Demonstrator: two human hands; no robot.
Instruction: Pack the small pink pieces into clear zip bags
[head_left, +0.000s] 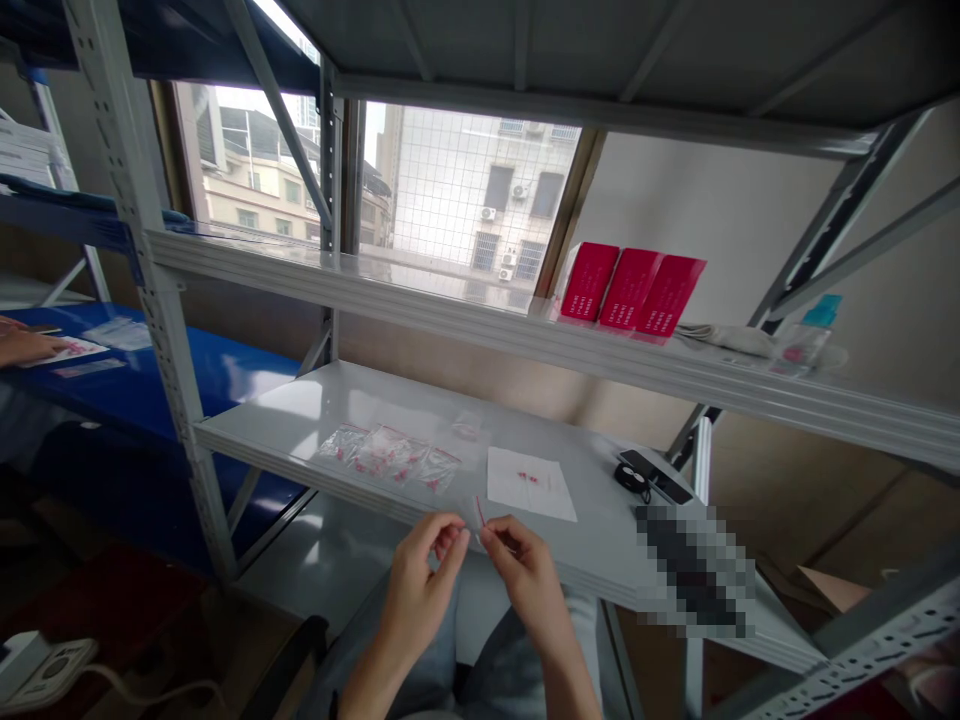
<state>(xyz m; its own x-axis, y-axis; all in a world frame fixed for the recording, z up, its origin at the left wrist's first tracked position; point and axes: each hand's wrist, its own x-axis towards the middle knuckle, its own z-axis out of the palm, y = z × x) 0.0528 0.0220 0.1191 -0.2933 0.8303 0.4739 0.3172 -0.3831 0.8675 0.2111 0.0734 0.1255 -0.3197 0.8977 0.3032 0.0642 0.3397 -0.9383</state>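
Note:
A small clear zip bag (481, 512) with a red strip along its mouth is held up between my hands, in front of the shelf's edge. My right hand (527, 572) pinches it next to the red strip. Thumb and finger of my left hand (429, 568) are closed at the bag's other side; the film there is hard to see. Just beyond lies a white paper sheet (551, 500) with small red pieces (528, 477) on it. Several clear bags (386, 455) with red bits inside lie flat to the left. Farther back is another small clear packet (467, 427).
On the right of this shelf are a dark phone (654, 475), a round black object (631, 478) and a pixelated dark item (694, 570). Red boxes (628, 288) and a blue-capped bottle (806, 340) stand on the shelf above. Another person's hand (26, 347) is at the blue table (217, 385).

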